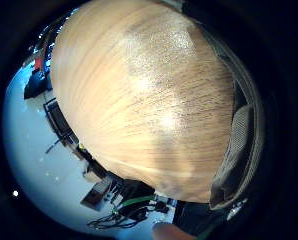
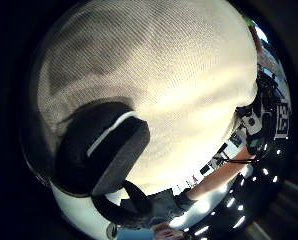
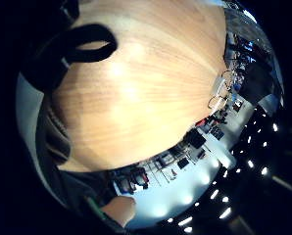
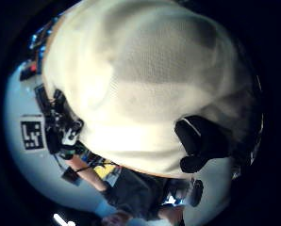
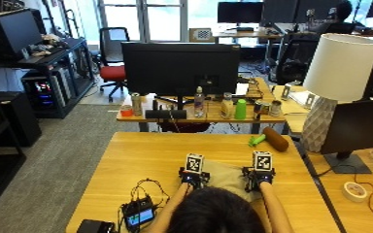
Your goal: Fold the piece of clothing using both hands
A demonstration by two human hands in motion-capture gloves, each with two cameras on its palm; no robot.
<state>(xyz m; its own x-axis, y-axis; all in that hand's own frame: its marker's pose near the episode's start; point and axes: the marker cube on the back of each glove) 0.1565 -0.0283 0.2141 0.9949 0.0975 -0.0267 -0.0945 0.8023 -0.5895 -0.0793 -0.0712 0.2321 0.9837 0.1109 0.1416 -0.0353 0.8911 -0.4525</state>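
Lying between left hand [image 5: 192, 178] and right hand [image 5: 259, 180], beige garment [image 5: 225, 175].

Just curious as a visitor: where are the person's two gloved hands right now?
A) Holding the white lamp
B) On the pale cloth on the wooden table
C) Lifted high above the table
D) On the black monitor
B: the left hand and right hand sit at either side of the pale cloth on the wooden table.

1. The person's head [image 5: 213, 211] covers the near part of the garment [image 5: 225, 174], and the lower edge of the outside view cuts the head.
2. The left hand [image 5: 193, 178] and right hand [image 5: 258, 178] are too small there to tell their fingers.
3. The labels on the bottles [image 5: 228, 106] behind the wooden table [image 5: 154, 155] are too small to read.
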